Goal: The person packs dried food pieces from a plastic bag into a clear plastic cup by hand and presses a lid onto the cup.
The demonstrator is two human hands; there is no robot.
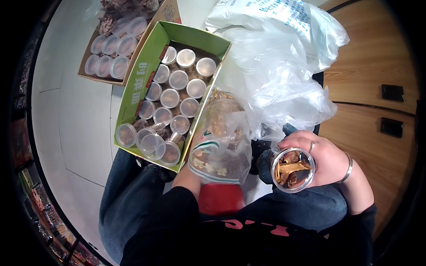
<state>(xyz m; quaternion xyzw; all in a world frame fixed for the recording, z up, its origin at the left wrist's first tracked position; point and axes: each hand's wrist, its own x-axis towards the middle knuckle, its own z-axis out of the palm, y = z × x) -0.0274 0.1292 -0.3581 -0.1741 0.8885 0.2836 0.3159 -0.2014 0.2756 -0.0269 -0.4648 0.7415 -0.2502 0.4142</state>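
My right hand [326,159] is wrapped round a clear plastic jar [293,170], its open mouth facing up. Inside the jar are brown and golden dried pieces. My left forearm [185,181] reaches up to a transparent plastic bag [222,146] with green stripes. The bag holds more dried pieces, golden-brown at the top and pale at the bottom. My left hand is hidden in or behind this bag, so its fingers do not show. Left of the bag, a green cardboard box [208,39] holds several lidded clear jars [178,80].
Behind the green box stands a brown carton [126,74] with more lidded tubs. A crumpled clear plastic bag [270,75] and a white printed sack [266,15] lie ahead. Wooden cabinet doors [364,133] are on the right. A red surface [220,198] shows between my legs.
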